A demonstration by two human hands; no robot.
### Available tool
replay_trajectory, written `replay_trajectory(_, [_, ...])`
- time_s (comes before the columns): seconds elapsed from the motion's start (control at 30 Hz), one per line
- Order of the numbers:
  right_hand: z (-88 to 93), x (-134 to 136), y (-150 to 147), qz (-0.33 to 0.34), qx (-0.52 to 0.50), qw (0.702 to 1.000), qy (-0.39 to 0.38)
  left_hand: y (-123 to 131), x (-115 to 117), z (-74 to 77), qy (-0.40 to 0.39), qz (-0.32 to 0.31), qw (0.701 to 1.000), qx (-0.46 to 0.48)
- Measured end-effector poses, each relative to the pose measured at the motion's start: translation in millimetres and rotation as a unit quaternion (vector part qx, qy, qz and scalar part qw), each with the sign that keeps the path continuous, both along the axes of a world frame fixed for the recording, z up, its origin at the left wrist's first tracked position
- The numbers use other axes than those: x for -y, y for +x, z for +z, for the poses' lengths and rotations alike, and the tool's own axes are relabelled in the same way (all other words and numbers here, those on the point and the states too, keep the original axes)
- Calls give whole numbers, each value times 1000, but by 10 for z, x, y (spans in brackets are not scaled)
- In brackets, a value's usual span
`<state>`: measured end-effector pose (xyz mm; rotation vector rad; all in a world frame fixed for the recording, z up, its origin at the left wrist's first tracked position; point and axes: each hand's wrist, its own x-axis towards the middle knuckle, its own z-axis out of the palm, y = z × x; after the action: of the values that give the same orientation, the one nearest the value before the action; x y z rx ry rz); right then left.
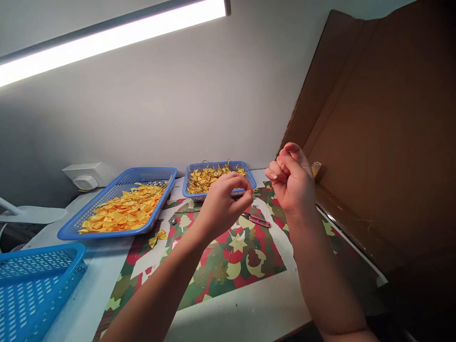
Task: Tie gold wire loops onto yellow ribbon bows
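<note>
My left hand (224, 202) is raised above the table with its fingertips pinched together on something too small to make out. My right hand (292, 178) is beside it, a little higher, curled into a loose fist with thumb and forefinger pressed together. A thin gold thread seems to run between the two hands. Below them lies a red, green and white patterned sheet (228, 261). A small pair of pink-handled snips (257, 219) rests on that sheet under my hands. One yellow ribbon bow (157, 237) lies on the sheet at the left.
A long blue basket (107, 199) holds several yellow fabric pieces. A smaller blue basket (249, 175) behind my hands holds gold bows. Another blue basket (35, 285) sits at the front left. Brown cardboard (384, 133) stands along the right. A white socket box (85, 175) is on the wall.
</note>
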<state>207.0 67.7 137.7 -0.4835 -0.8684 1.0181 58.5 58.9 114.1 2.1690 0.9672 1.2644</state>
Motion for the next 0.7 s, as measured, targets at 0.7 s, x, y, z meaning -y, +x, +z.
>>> replay_trajectory(0.7, [-60, -98, 198, -22, 196, 980, 2, -147, -20, 30, -348, -144, 923, 74])
